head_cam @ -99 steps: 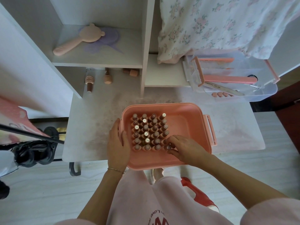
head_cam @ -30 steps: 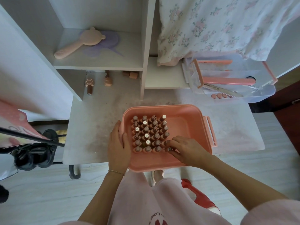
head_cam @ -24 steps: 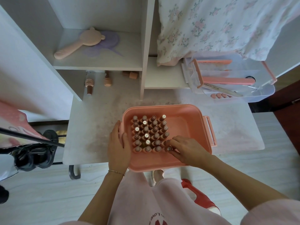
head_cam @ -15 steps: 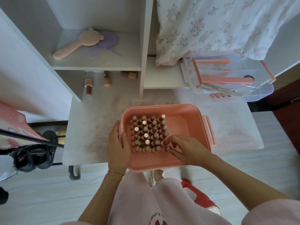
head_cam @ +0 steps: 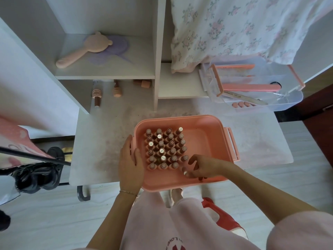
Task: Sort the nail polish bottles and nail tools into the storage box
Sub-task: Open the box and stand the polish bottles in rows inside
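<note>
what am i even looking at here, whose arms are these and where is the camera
There is no machine here. A person wears a wide-angle camera on the head, so you look down along their own arms. The table holds a pink storage box with nail polish bottles standing upright in rows at its left side. The left hand rests on the box's left rim, steadying it. The right hand is inside the box and pinches one bottle at the near right corner of the block. Farther back, loose bottles lie under a shelf, and a clear box holds pink tools and a nail file. A pink hand mirror lies on the shelf.
</note>
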